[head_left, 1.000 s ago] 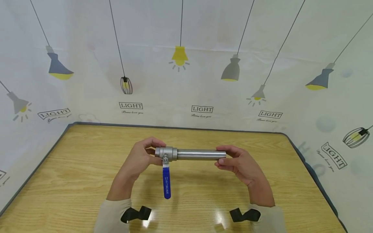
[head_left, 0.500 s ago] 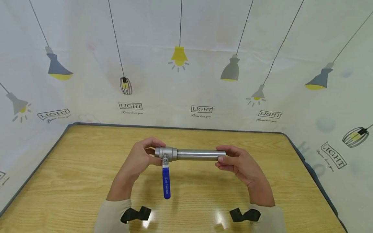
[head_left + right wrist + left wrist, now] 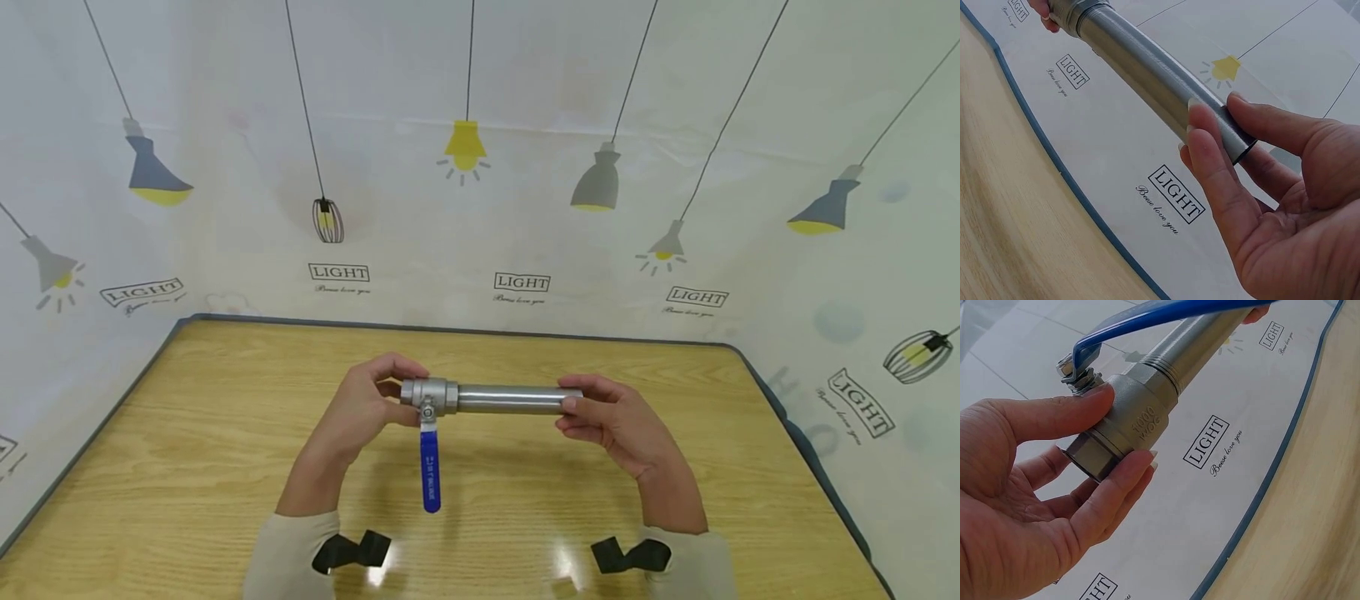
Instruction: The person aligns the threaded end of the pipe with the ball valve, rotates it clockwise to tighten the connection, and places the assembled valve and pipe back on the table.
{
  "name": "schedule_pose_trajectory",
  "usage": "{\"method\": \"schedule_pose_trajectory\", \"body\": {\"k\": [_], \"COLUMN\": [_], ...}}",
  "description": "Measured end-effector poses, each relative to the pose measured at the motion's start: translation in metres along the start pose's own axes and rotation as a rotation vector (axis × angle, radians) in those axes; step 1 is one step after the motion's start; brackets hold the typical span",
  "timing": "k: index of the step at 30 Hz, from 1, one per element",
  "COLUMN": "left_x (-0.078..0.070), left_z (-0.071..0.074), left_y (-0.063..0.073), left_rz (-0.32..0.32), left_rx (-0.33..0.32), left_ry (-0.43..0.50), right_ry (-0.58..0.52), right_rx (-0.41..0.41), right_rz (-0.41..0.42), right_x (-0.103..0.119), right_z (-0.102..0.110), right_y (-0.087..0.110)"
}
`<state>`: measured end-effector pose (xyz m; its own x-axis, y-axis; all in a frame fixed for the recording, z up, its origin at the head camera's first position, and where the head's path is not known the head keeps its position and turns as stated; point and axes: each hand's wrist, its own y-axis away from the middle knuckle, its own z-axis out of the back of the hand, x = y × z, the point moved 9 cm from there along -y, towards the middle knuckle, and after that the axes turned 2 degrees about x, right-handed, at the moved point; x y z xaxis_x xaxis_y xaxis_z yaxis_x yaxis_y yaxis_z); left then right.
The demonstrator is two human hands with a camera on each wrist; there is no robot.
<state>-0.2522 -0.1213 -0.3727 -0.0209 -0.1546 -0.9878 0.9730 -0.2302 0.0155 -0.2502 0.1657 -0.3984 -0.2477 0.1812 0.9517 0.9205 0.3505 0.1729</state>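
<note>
A metal ball valve (image 3: 431,393) with a blue lever handle (image 3: 431,471) is joined to a straight steel pipe (image 3: 510,398). Both are held level above the table, the lever pointing toward me. My left hand (image 3: 369,406) grips the valve body at its free end, thumb on the near side and fingers round the far side. In the left wrist view, "1000 WOG" is cast on the valve body (image 3: 1138,419), and threads show where the pipe enters. My right hand (image 3: 618,421) pinches the pipe's far right end between thumb and fingers, as the right wrist view of the pipe (image 3: 1160,75) confirms.
Below lies a light wood-grain table (image 3: 187,467) with a dark blue edge strip (image 3: 480,331) along its back and sides. A white wall covering (image 3: 405,192) printed with hanging lamps rises behind it. Black straps (image 3: 348,552) cross both sleeves.
The right thumb has shifted slightly on the pipe end. Hands, valve and pipe otherwise keep the same pose; the whole view has drifted very slightly.
</note>
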Motion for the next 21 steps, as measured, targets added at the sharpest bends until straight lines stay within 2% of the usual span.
{"method": "schedule_pose_trajectory", "body": {"k": [14, 21], "left_x": [-0.0002, -0.0008], "left_z": [-0.0010, -0.0002], "left_y": [0.0003, 0.0008], "left_rz": [0.002, 0.001], "left_rx": [0.001, -0.002], "left_ry": [0.001, -0.005], "right_ry": [-0.007, -0.015], "right_rx": [-0.008, 0.028], "right_rz": [0.006, 0.032], "right_x": [-0.0011, 0.0016], "right_z": [0.0016, -0.0014], "right_y": [-0.0013, -0.0007]}}
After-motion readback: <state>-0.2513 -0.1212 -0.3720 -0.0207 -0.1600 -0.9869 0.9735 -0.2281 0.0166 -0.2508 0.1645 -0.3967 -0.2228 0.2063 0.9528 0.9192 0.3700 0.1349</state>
